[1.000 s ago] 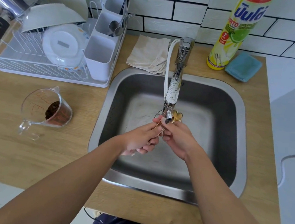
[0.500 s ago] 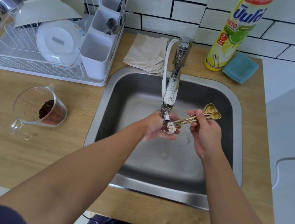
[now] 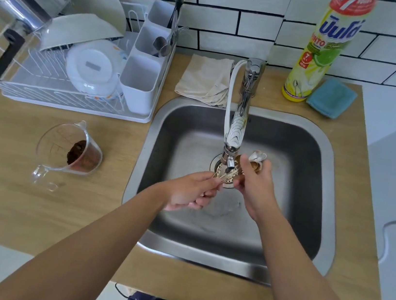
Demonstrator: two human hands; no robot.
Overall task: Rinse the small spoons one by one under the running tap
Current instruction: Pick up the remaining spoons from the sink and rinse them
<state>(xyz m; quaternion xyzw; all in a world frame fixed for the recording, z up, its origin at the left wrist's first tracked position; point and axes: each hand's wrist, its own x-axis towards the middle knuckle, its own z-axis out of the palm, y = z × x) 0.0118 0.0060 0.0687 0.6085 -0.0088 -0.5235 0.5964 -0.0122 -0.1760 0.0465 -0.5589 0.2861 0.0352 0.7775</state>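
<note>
Your right hand (image 3: 254, 183) has swung back under the tap (image 3: 234, 134), gripping the small spoons (image 3: 256, 159); your left hand (image 3: 188, 190) pinches their handle ends, sink (image 3: 318, 151) walls well apart.

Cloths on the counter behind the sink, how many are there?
2. A beige folded cloth lies left of the tap; a blue cloth lies right of the dish soap bottle. None other shows, though more could sit out of view.

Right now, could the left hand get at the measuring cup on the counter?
Probably not at once: the left hand pinches the spoon handles over the sink. The path to the measuring cup looks free.
</note>
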